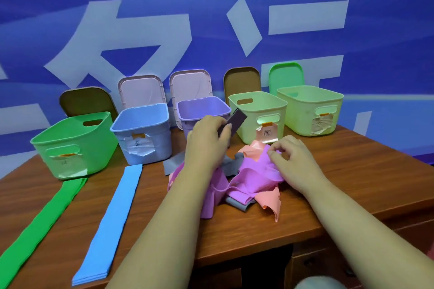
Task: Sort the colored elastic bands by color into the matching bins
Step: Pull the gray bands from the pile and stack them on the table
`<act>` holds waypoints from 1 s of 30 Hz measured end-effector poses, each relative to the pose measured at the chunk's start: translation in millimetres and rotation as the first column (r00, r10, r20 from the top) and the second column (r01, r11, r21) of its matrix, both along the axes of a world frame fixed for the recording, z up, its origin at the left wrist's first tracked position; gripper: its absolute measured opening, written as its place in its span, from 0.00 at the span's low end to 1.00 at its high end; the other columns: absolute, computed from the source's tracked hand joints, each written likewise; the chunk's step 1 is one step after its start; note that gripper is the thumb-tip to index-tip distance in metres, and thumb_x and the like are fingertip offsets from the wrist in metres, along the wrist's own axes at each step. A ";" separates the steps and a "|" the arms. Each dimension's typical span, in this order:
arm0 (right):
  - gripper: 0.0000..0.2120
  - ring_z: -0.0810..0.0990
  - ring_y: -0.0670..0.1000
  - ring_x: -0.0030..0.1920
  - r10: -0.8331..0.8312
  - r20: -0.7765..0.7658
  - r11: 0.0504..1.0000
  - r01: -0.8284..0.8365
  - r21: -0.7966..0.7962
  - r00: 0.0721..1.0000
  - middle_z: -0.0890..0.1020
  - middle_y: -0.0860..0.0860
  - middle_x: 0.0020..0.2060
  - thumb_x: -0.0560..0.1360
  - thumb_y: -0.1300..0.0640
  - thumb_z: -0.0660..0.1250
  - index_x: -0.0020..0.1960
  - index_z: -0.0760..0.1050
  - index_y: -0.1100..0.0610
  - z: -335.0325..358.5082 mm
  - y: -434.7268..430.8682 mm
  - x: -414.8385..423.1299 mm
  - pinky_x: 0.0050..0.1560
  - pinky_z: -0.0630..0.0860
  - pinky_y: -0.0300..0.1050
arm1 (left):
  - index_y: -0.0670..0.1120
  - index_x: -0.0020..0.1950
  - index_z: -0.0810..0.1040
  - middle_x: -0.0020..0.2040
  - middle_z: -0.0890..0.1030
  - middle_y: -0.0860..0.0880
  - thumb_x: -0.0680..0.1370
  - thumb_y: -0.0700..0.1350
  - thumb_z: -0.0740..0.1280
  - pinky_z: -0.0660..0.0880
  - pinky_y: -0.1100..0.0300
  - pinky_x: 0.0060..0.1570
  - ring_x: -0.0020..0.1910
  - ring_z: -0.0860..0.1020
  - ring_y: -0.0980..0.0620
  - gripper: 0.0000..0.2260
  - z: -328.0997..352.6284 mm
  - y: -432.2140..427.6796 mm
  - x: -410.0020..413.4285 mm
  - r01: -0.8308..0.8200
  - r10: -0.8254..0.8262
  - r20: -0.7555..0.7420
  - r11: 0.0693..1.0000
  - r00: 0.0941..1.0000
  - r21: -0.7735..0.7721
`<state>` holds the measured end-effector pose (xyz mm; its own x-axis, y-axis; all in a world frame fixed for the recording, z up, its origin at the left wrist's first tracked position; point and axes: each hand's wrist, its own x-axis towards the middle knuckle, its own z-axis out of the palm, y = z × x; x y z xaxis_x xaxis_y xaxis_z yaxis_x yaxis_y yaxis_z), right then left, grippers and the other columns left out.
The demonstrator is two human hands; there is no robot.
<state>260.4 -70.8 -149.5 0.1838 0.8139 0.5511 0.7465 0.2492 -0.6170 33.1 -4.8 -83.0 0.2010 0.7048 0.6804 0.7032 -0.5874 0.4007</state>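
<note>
A tangled heap of bands lies mid-table: purple bands [252, 177], orange bands [270, 204] and grey bands [231, 164]. My left hand [207, 141] is raised over the heap and pinches the end of a dark grey band [236, 118] in front of the purple bin [203, 107]. My right hand [290, 156] rests on the heap with its fingertips pinching purple fabric. A flat stack of green bands [42, 223] lies before the green bin [72, 143], and a flat stack of blue bands [112, 213] before the blue bin [142, 132].
Two pale yellow-green bins [260, 115] [310, 109] stand at the back right, each with a paper label. Lids lean upright on the blue wall behind the bins. The wooden table's front edge [258, 244] runs close beneath my forearms.
</note>
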 end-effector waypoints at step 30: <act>0.10 0.82 0.47 0.39 -0.097 -0.304 0.979 0.037 -0.200 0.948 0.85 0.51 0.38 0.82 0.48 0.66 0.47 0.80 0.53 77.2 -74.9 72.0 0.44 0.73 0.47 | 0.46 0.53 0.78 0.48 0.83 0.39 0.79 0.39 0.64 0.85 0.46 0.35 0.34 0.86 0.41 0.06 134.4 -28.5 133.9 0.491 -0.300 0.495 0.812 0.815 -0.316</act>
